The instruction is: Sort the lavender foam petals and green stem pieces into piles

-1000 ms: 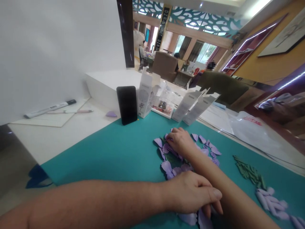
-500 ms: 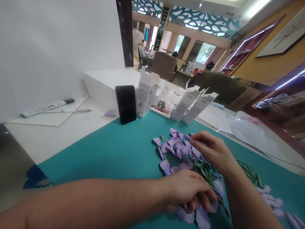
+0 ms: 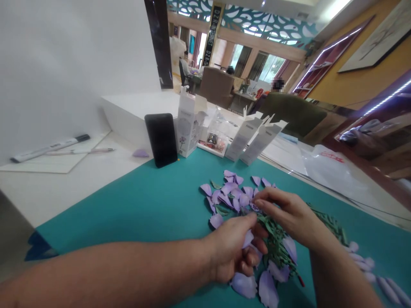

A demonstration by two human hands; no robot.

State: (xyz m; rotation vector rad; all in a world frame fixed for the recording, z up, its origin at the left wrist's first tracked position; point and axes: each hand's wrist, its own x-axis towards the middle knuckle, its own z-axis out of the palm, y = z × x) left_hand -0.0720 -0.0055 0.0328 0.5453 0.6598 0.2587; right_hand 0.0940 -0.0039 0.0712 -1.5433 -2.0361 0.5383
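Note:
My left hand [image 3: 236,246] is palm-up over the near side of a pile of petals, fingers curled inward. A pale purple petal [image 3: 248,238] shows between its thumb and fingers. My right hand [image 3: 285,211] is closed in a pinch over the middle of the pile, fingertips by a small curled purple piece [image 3: 255,207]; what the pinch holds is too small to tell. Under and between both hands lies a bundle of green stems with leaves [image 3: 276,241]. Loose purple petals [image 3: 229,188] spread beyond the hands, with larger petals [image 3: 244,285] in front.
A teal mat [image 3: 154,205] covers the table. Behind the petals stand a black phone [image 3: 161,140], a white box [image 3: 188,124], two open cartons [image 3: 244,136] and a small tray [image 3: 212,143]. Rolled purple pieces [image 3: 361,261] lie right. A marker [image 3: 51,148] and pen are left.
My left hand has turned from palm-down to palm-up and moved up towards the right hand. The right hand has lowered slightly towards the middle of the pile. The view has shifted a little.

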